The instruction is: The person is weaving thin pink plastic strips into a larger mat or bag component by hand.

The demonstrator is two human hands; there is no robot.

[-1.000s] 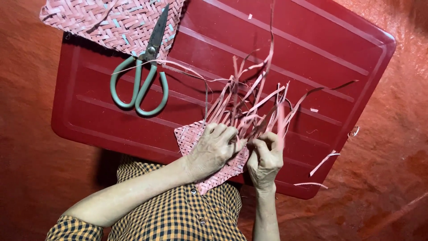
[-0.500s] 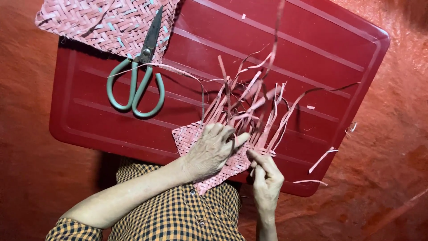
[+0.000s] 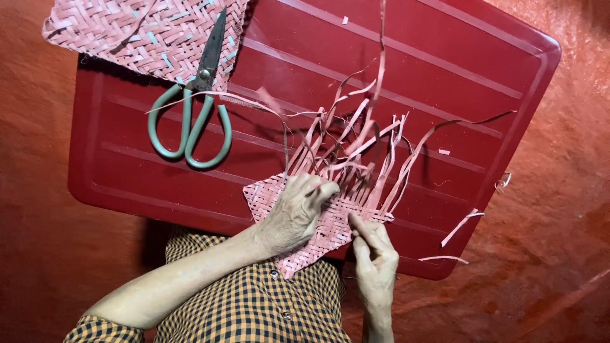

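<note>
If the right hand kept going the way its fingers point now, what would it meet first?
The right hand points up and slightly left; its fingertips already touch the woven pink mat. Beyond that lie the loose pink strips, though depth is unclear.

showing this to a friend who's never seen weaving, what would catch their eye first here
Probably the half-woven pink mat at the near edge of the big red plastic lid, its loose strips fanning up and away. The left hand presses flat on the woven part while the right hand pinches its lower edge. Next, the green-handled scissors at upper left, blades resting on a finished woven mat.
</note>
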